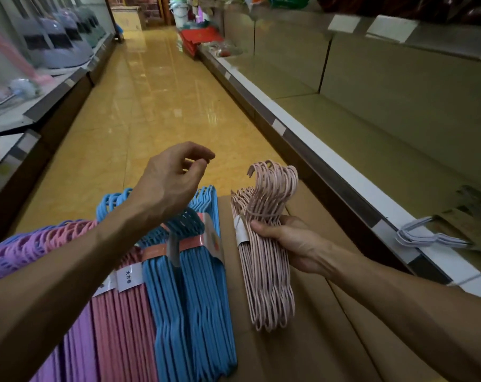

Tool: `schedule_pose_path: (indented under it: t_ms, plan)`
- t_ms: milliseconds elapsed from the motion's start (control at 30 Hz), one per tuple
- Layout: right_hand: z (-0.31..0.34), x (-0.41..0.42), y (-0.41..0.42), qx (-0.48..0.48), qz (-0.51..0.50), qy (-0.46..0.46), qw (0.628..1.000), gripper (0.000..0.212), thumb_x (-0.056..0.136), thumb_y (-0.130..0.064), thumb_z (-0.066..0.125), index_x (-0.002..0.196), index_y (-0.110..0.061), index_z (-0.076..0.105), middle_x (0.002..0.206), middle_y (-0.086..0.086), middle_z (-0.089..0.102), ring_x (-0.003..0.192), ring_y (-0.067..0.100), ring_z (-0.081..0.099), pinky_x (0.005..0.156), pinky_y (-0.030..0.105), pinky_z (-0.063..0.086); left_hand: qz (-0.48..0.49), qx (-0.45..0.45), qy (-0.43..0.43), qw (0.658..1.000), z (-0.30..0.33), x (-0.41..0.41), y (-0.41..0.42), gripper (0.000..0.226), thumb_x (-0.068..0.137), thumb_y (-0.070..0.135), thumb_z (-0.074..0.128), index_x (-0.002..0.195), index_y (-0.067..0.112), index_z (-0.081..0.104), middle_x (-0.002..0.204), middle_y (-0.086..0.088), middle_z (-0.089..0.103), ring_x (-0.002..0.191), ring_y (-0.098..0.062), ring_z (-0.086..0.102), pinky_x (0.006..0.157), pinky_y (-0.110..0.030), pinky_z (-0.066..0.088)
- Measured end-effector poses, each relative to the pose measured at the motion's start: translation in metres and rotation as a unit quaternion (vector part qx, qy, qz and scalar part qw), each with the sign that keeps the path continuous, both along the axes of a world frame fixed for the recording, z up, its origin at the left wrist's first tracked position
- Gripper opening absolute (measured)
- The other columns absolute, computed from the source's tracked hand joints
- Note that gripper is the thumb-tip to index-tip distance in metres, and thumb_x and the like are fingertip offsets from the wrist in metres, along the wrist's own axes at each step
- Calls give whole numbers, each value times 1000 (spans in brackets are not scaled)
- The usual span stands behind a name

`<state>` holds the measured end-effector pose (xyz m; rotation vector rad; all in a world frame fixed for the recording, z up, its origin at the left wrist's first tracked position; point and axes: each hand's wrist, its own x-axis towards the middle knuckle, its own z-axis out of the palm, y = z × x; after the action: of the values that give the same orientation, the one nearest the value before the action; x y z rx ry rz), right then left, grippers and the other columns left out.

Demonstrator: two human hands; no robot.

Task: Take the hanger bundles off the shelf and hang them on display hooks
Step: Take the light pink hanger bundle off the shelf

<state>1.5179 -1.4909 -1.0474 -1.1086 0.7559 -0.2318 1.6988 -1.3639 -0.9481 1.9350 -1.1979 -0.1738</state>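
Now the right hand (286, 238) grips thin pink wire hangers (267, 244); the left hand (173, 177) hovers, loosely curled.

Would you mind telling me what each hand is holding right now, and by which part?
The right hand grips the pale pink hanger bundle at its neck, just below the hooks. The left hand holds nothing, its fingers loosely curled.

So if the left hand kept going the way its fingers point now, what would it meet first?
Probably nothing close: the left hand points up the aisle and slightly right, over bare floor. The pink hanger bundle sits further right; depth is unclear.
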Motion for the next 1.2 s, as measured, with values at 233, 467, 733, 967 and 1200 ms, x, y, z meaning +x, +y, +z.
schedule_pose_path:
  t_ms: [233,467,733,967,1200]
  plan:
    - [-31,24,10,-106,58,82,989,38,78,-12,79,110,-23,61,112,4,71,105,22,67,99,46,52,-57,52,-98,992,-9,3,-3,27,102,26,49,127,25,59,123,10,60,108,-5,55,89,-19,43]
    - [-47,43,19,-193,105,91,971,37,81,-14,78,98,-39,56,107,-6,66,104,16,62,94,35,51,-113,138,-235,955,-30,8,-7,31,101,28,48,128,23,63,129,1,63,113,-20,60,85,-26,40]
    - [-67,61,17,-209,104,128,964,66,76,-27,83,133,-21,49,124,0,62,114,21,59,102,46,51,-105,189,-307,927,-37,16,-5,50,84,28,33,112,18,73,105,-5,76,93,-30,69,88,-41,50]
    - [-73,62,21,-272,81,174,943,69,73,-43,84,129,-20,51,122,-1,62,112,21,59,97,40,52,-105,214,-313,919,-40,18,-4,53,83,26,31,118,18,70,110,-6,75,97,-27,70,101,-42,41]
    - [-51,30,6,-260,103,202,939,68,76,-49,80,128,-16,50,119,3,61,108,21,61,95,44,54,-82,154,-206,963,-29,10,-11,31,96,10,49,117,14,71,118,-5,70,103,-23,64,78,-19,38]
